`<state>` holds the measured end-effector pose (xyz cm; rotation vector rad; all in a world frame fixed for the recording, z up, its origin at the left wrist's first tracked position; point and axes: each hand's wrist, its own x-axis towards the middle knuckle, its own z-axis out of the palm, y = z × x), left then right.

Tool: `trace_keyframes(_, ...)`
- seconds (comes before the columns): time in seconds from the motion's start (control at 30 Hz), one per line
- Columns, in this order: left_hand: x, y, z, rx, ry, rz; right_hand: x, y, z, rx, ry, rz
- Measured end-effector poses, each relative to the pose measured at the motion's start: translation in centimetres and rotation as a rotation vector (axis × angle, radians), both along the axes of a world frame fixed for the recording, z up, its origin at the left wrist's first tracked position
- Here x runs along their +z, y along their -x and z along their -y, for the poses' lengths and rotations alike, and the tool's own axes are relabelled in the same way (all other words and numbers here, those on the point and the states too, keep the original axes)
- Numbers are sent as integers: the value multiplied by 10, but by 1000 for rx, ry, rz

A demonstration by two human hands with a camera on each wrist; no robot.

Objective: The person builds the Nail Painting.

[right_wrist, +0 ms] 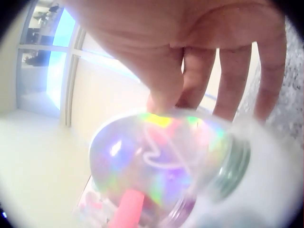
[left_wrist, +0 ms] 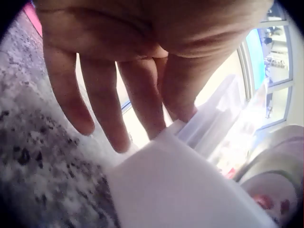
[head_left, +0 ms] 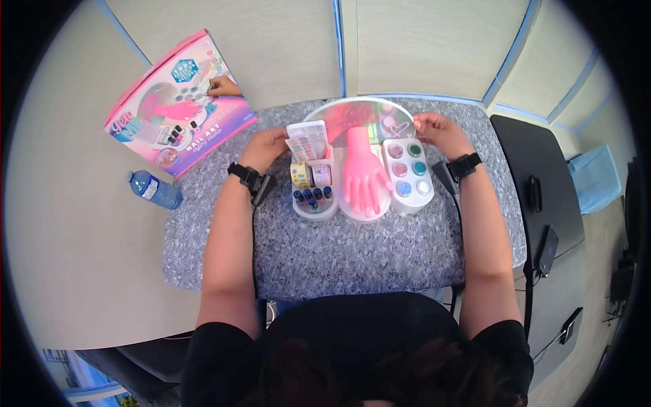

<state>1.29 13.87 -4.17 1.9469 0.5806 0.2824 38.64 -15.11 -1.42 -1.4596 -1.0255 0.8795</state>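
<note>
A white nail art stand [head_left: 421,199] sits on the speckled table, with a curved, shiny back panel [head_left: 339,112]. My left hand [head_left: 266,148] is at its back left edge, thumb and forefinger gripping the white edge and the other fingers hanging straight. At the opposite side my right hand [head_left: 444,138] pinches the rim of the back panel between thumb and forefinger. A pink model hand [head_left: 367,175] stands in the middle, fingers pointing toward me. The left section holds a clear nail case [head_left: 308,140], tape rolls [head_left: 299,175] and small polish bottles [head_left: 314,202]. Glitter pots [head_left: 400,169] fill the right section.
A nail art box [head_left: 183,102] stands at the back left, near a blue-tinted water bottle [head_left: 156,190]. A black side table [head_left: 542,169] with a phone [head_left: 547,249] is on the right, and a bin with a blue liner [head_left: 595,178] stands beyond it.
</note>
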Motion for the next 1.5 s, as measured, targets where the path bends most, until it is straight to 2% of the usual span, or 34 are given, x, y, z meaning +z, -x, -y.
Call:
trace_keyframes(0.07,4,4,16,112,182,91,12,12,5,-27,81,46)
trace_keyframes(0.1,6,8,25,108,177,88,13,17,7,-30,76,43)
trace_keyframes(0.17,18,16,47,379,265,208,14,29,12,-76,50,-33)
trace_keyframes(0.2,3,22,37,422,262,251,14,36,17,-80,48,-33)
trace_keyframes(0.23,5,24,43,418,259,252,16,47,22,-220,26,-135)
trace_keyframes(0.27,6,30,54,486,388,277,17,55,27,-357,3,-237)
trace_keyframes(0.3,7,37,64,555,517,300,12,57,29,-357,0,-238)
trace_keyframes(0.37,14,51,78,496,553,209,-4,55,35,-443,-5,-463)
trace_keyframes(0.4,20,55,85,428,648,211,-11,59,48,-463,3,-597)
trace_keyframes(0.43,22,57,88,358,746,215,-6,68,53,-480,3,-618)
trace_keyframes(0.63,30,49,93,278,671,264,-20,66,49,-490,-94,-660)
trace_keyframes(0.7,29,44,97,278,649,282,-20,60,42,-484,-142,-750)
trace_keyframes(0.83,17,36,96,265,668,442,-14,60,32,-449,-208,-895)
trace_keyframes(0.9,7,33,94,263,657,488,-18,60,23,-448,-244,-870)
trace_keyframes(1.0,4,24,97,329,664,566,-32,57,17,-437,-318,-834)
trace_keyframes(1.07,5,21,104,455,579,764,-33,57,14,-414,-357,-822)
trace_keyframes(1.13,-5,27,99,524,526,824,-38,65,19,-540,-321,-719)
trace_keyframes(1.17,-11,29,97,583,479,882,-37,67,23,-538,-315,-725)
trace_keyframes(1.27,-18,34,94,680,529,873,-33,65,33,-569,-261,-752)
trace_keyframes(1.4,-23,33,91,715,559,877,-44,56,34,-586,-259,-773)
trace_keyframes(1.5,-26,36,90,701,499,908,-57,51,31,-521,-278,-662)
